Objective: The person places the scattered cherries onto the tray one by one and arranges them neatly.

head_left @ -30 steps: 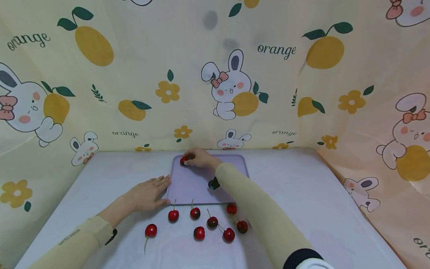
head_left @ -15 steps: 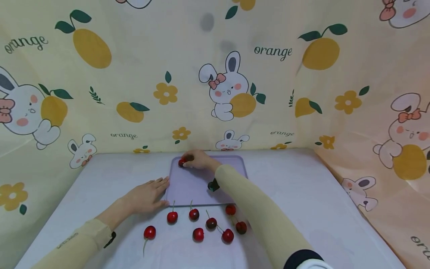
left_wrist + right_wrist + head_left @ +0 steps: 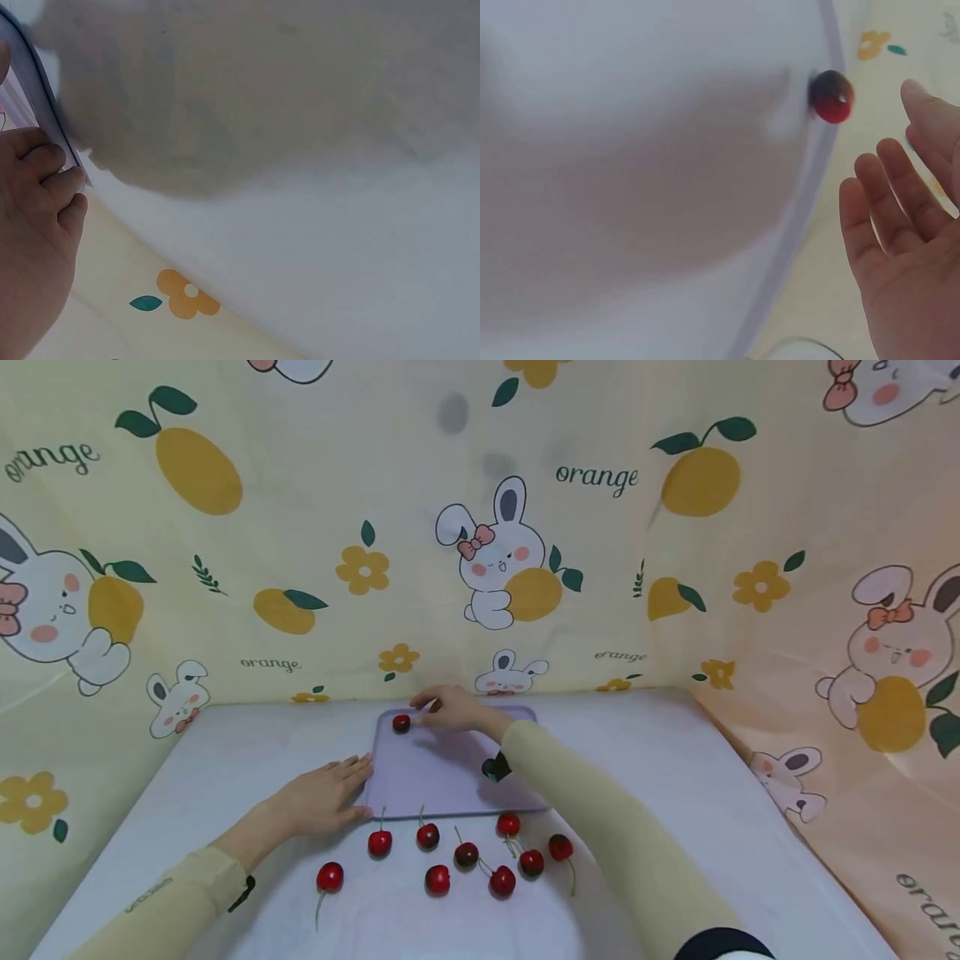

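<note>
A dark red cherry (image 3: 401,723) lies in the far left corner of a pale purple tray (image 3: 427,785). Just to its right, my right hand (image 3: 453,708) hovers over the tray with fingers spread and nothing between them; the right wrist view shows a gap between this hand (image 3: 907,240) and the cherry (image 3: 831,97). My left hand (image 3: 318,795) lies flat, its fingertips touching the tray's left edge. In the left wrist view the fingers (image 3: 52,172) rest along the tray's rim (image 3: 37,82).
Several cherries with stems, among them one at the left (image 3: 330,877) and one at the right (image 3: 560,847), lie on the white tabletop (image 3: 652,760) in front of the tray. A patterned cloth (image 3: 360,468) hangs behind the table and along its sides.
My right hand has let go of the cherry in the tray's corner and drawn slightly to the right. The right forearm has shifted right, uncovering another cherry. The left hand stays at the tray's edge.
</note>
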Demonstrator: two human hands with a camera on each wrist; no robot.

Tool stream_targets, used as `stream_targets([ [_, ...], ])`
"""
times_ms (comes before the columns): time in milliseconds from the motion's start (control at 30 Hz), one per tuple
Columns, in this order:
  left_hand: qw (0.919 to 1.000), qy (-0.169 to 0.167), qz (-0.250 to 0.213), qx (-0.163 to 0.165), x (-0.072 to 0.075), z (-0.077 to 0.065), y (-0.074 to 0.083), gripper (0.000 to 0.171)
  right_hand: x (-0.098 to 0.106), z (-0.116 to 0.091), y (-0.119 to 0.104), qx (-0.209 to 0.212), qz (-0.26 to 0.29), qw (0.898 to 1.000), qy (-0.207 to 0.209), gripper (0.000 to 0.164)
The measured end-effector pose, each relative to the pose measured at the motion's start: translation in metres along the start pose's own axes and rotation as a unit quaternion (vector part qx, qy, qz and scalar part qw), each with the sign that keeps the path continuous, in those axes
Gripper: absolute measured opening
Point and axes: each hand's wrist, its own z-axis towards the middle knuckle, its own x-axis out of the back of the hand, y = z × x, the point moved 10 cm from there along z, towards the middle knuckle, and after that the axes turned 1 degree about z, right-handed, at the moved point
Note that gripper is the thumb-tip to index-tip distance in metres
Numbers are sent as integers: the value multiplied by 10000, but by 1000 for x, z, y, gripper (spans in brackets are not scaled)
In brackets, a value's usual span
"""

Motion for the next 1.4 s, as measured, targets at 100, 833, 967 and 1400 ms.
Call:
stream_targets([
  [100, 10000, 49, -4, 1, 2, 0, -1, 80, 11, -16, -7, 167, 65, 9998, -10, 38],
  [833, 10000, 36, -56, 44, 0, -1, -1, 79, 43, -170, 17, 371, 430, 9983, 112, 29],
  [967, 10000, 45, -17, -4, 1, 1, -1, 79, 38, -195, 19, 391, 609, 9974, 58, 28],
  [1400, 9998, 112, -134, -94, 4, -4, 5, 78, 5, -248, 27, 337, 995, 9937, -384, 25],
])
